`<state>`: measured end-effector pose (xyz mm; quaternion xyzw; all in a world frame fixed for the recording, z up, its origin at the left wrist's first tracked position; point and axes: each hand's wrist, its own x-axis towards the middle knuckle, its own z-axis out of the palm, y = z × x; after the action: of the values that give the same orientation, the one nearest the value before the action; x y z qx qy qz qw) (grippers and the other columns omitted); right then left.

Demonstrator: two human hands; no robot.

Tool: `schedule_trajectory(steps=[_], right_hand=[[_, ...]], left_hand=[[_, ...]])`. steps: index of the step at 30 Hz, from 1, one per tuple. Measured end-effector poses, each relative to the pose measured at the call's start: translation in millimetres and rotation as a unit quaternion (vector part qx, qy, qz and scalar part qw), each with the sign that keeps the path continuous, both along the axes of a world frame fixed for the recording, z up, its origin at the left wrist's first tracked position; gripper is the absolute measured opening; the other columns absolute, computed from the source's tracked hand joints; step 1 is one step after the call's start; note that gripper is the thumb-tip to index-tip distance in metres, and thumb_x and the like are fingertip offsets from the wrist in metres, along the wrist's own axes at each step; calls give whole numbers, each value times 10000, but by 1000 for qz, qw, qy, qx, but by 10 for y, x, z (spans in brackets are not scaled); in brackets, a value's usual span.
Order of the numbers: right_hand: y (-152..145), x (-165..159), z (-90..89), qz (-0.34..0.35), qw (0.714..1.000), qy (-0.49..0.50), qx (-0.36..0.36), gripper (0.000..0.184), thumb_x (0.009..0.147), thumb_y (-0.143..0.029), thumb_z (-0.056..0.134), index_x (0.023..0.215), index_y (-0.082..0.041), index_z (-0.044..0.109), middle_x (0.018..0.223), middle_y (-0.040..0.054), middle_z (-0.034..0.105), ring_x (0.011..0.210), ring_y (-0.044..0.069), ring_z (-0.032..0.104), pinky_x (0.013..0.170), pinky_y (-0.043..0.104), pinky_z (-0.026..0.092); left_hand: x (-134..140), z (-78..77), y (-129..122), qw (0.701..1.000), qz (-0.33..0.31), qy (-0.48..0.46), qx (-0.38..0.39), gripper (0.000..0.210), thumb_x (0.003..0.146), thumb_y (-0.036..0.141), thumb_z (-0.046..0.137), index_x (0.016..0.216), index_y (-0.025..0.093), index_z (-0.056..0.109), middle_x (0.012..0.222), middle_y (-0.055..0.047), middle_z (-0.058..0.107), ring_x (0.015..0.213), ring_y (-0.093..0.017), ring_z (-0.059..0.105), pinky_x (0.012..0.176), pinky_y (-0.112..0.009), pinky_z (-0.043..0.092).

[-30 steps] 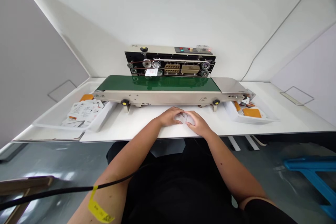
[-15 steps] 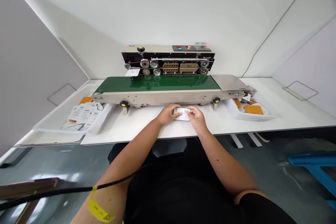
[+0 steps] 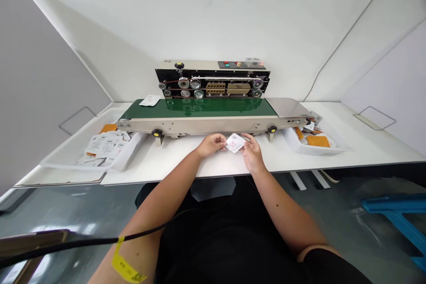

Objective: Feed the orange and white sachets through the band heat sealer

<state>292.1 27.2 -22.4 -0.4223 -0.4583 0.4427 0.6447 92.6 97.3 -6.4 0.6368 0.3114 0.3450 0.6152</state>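
Observation:
A small white sachet with dark and pink print is held between my two hands, turned so that it looks like a diamond. My left hand pinches its left corner. The fingers of my right hand are closed on its right corner. Both hands are just above the white table, in front of the band sealing machine. Another white sachet lies at the left end of the green conveyor belt.
At the left, a white bin holds several printed sachets and something orange. The right bin has orange and white packets in it. A black cable with a yellow tag crosses my left arm. A blue stool stands at the right.
The sachet in my hands has turned from lying lengthwise to a diamond angle. The other sachet has left the machine's rollers and come to the belt's left end.

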Motion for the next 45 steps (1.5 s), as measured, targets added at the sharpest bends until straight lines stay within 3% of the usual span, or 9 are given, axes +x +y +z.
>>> schedule_trajectory(steps=[3,7,14,18,23,27,33,41,45], right_hand=[[-30,-66,-20,16,1000,-25,-4,606,745,-608,809,1182,-221,648,1150,125,755,989,277,738,817,389,603],[-18,-101,138,-45,995,-88,-14,358,826,-538,755,958,-208,720,815,44,748,723,202,704,730,342,590],[696,656,1230,-223,966,-71,108,235,900,-404,679,1031,-215,633,704,-31,651,487,74,547,468,179,423],[1259,1110,1596,-321,944,-77,26,68,956,-226,549,977,-179,592,634,-33,592,451,57,501,436,167,368],[1544,1074,1588,-259,957,-66,-114,154,847,-59,535,790,-202,519,515,-44,530,375,78,458,347,163,312],[1581,855,1576,-182,968,-49,-166,227,819,1,524,746,-209,479,490,-48,514,360,67,442,337,133,297],[1624,655,1645,-123,975,-29,-183,251,864,-17,571,746,-205,453,499,-54,498,384,53,435,354,109,286],[1662,411,1673,-85,977,-27,-192,115,941,-127,632,884,-189,553,606,-8,619,460,70,549,423,124,456],[1500,569,1633,-134,978,-95,-129,100,931,-254,663,997,-185,633,779,16,682,489,87,593,420,169,470]], left_hand=[[18,-10,9,997,0,-68,-23,556,675,547,922,849,154,569,772,-43,746,730,-155,715,736,-288,545],[23,-27,-11,996,-20,-77,-31,560,686,538,923,864,146,565,839,-66,755,800,-171,733,790,-314,557],[1,-15,-27,998,-36,-59,-2,551,754,577,868,955,128,620,896,-72,720,757,-139,679,758,-305,539],[-12,-14,-20,998,-36,-55,4,586,742,620,854,972,138,611,908,-66,710,720,-120,659,711,-278,527],[-18,10,-44,998,-31,-48,6,607,724,642,851,957,138,604,928,-49,684,683,-98,630,669,-256,501],[-19,30,-62,999,-33,-41,8,611,720,644,852,960,139,605,893,-31,655,681,-101,621,659,-261,490],[-11,-2,-46,999,-35,-39,12,578,744,626,843,963,144,612,871,-21,639,682,-103,606,657,-264,485],[-28,30,-64,999,-27,-19,14,599,730,654,836,947,144,610,875,-26,632,682,-100,569,629,-250,452],[-35,54,-81,1000,-20,-15,17,591,740,658,825,944,146,612,875,-29,632,684,-99,555,632,-248,440]])
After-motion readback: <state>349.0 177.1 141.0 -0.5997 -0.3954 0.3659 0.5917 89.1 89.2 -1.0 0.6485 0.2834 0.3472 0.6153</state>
